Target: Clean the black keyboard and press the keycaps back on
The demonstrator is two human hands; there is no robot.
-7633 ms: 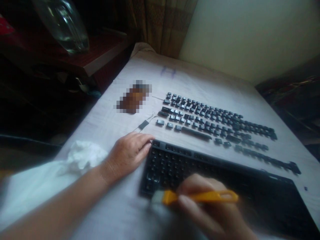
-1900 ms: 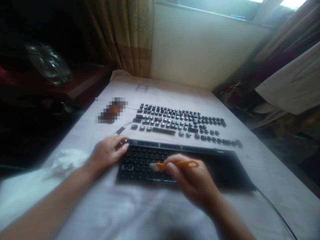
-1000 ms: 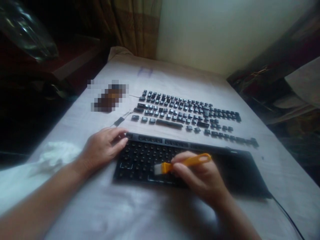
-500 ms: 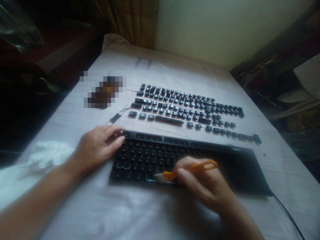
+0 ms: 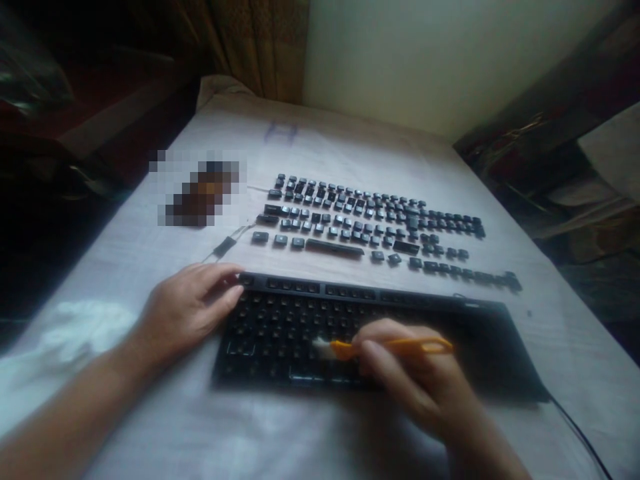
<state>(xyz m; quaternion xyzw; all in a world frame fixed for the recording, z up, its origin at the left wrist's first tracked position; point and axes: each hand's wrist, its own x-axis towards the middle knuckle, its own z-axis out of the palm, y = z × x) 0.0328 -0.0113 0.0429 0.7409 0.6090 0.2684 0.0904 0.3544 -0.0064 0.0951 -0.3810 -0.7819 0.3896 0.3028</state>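
Note:
A black keyboard (image 5: 280, 327) with its keycaps off lies on the cloth-covered table. My left hand (image 5: 195, 300) grips the keyboard's upper left corner between thumb and fingers. In my right hand (image 5: 400, 363) is a small brush (image 5: 345, 348) with an orange handle and pale bristles. The bristles rest at the bare key posts, left of the keyboard's middle, slightly blurred. Loose keycaps (image 5: 335, 247) are laid out in rows just beyond the keyboard.
A thin metal tool with a black grip (image 5: 225, 246) lies left of the keycaps. Behind it is a pixelated brown object (image 5: 200, 197). White cloth (image 5: 85, 327) sits by my left forearm. The keyboard cable (image 5: 580, 430) runs off at the lower right.
The brush has moved up from the keyboard's near edge toward its middle rows, its handle now more level. My left hand stays on the corner. The view has shifted slightly.

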